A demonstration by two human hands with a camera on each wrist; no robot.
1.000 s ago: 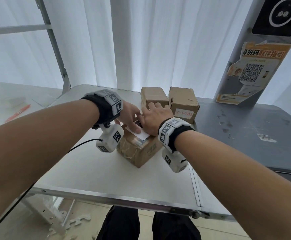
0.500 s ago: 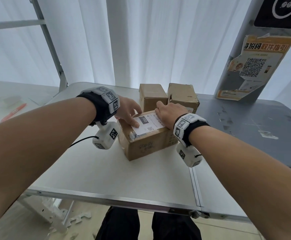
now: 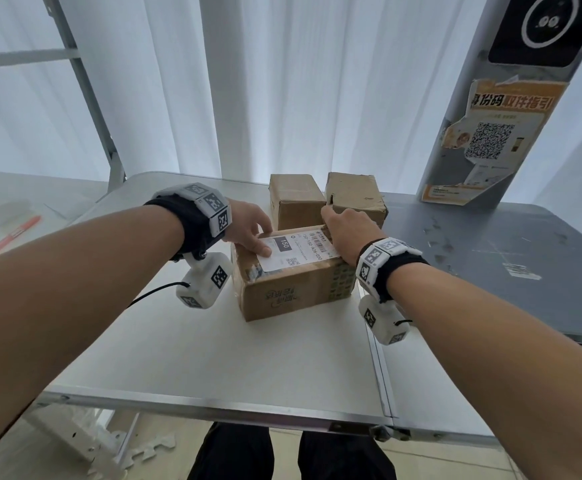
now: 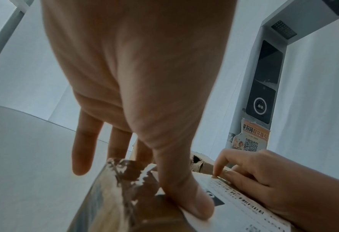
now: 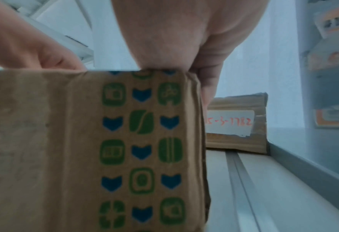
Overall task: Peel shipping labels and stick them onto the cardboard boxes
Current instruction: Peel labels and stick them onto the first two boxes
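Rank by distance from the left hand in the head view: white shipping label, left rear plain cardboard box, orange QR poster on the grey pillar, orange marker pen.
1. White shipping label: under the left hand thumb.
2. Left rear plain cardboard box: just behind, to its right.
3. Orange marker pen: far left.
4. Orange QR poster: far right, on the grey pillar.

The near part of the desk (image 3: pixel 213 368) lies bare in front of the labelled box (image 3: pixel 293 289), so a hand could come in there from the front edge. To the left of that box the white surface is open too, crossed only by a thin black cable (image 3: pixel 151 292). Behind it, two smaller boxes (image 3: pixel 296 199) stand side by side, touching or nearly touching its far edge, blocking passage there. The grey pillar (image 3: pixel 511 109) closes off the far right corner.
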